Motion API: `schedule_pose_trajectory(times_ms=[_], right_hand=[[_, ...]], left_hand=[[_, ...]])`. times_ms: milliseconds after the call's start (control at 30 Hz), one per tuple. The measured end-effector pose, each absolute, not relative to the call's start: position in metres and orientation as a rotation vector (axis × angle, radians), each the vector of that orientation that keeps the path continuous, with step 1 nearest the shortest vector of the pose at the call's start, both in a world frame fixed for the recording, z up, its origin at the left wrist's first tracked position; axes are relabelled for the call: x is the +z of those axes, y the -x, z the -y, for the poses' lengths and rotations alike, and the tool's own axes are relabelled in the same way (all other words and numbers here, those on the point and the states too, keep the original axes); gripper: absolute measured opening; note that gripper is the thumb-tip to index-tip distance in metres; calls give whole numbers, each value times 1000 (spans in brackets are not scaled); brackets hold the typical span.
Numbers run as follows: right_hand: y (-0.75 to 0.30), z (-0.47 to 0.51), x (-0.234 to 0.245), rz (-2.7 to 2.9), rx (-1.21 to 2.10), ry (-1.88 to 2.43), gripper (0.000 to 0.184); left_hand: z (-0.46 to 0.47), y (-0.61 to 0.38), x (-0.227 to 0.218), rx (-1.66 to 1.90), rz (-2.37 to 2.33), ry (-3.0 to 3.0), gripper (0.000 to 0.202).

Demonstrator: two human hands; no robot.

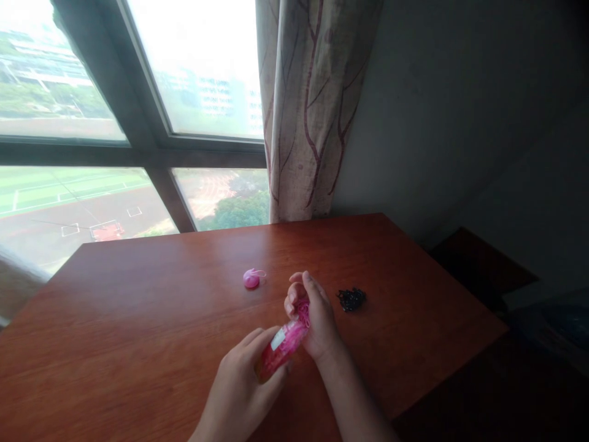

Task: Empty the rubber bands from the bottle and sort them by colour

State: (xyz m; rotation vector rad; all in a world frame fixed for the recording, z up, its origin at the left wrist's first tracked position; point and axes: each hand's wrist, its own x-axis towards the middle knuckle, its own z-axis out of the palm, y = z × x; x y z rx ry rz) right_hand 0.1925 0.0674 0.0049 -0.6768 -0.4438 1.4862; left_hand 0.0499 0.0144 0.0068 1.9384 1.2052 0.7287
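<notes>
Left hand (242, 377): clamped on a clear container (286, 348), thumb along the near side and fingers along the far side. The container lies within this grip, tilted, its lower end close to the palm and its upper end pointing away toward the right hand (319, 316). Contents show pink along most of the length, with a redder, orange tint at the lower end. A white label (278, 339) is visible on the upper face; any print is too small to read.

Right hand: cupped, palm turned toward the container, fingers curled loosely inward and thumb raised. A tangle of thin pink strands (303, 312) sits in the hollow of this palm, directly at the container's upper end – whether part of the tangle remains inside the container cannot be determined. The container's upper end reaches the base of the palm; exact contact is hidden.

Table (138, 344): reddish-brown wood surface, beneath both hands. A glossy pink rounded piece (251, 279) with a thin loop at its right side rests beyond the hands, to the left of the right hand's fingers. A small heap of black strands (352, 299) rests just beside the right hand, on its right – apart from it
</notes>
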Motion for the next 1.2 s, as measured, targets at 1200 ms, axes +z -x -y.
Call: schedule_pose_trajectory(times_ms=[1200], right_hand=[[-174,-52,4,508,1521,433,44]], left_hand=[[-17,-52,2,972,-1306,-1912,25]])
